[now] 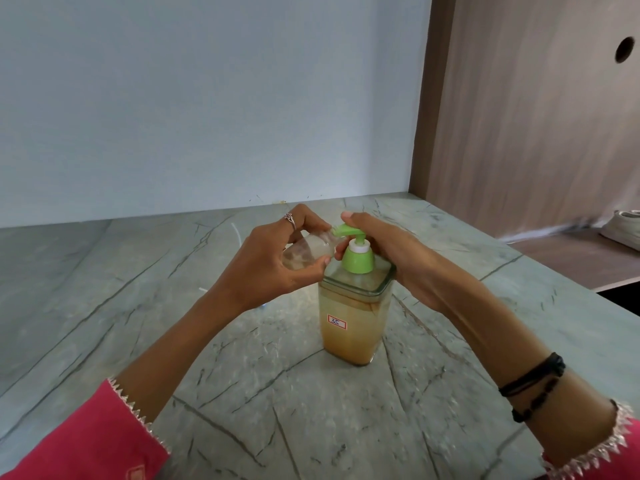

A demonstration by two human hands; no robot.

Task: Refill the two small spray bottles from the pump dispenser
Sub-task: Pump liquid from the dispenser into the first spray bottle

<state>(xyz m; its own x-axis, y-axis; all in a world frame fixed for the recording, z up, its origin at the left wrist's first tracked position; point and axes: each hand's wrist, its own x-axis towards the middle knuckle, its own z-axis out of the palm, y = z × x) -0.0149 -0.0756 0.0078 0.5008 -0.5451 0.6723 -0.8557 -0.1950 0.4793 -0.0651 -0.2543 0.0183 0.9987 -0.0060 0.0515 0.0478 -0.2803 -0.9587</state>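
Head view, looking down at my two hands meeting over a marbled surface [242, 393]. My left hand [273, 268] grips a small clear spray bottle [304, 251] tilted on its side, long axis running left to right, its open mouth touching the green spout of the pump dispenser [353, 306]. My right hand [398, 258] lies over the pump head [348, 232], fingers [353, 218] straight and together, pressing on top. I judge the next press must go straight down to keep spout and mouth aligned.

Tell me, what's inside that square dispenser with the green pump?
The pump dispenser holds a cloudy tan liquid reaching close to its shoulder, behind a small label. Any dip tube is hidden by the liquid. The right hand covers its far side.
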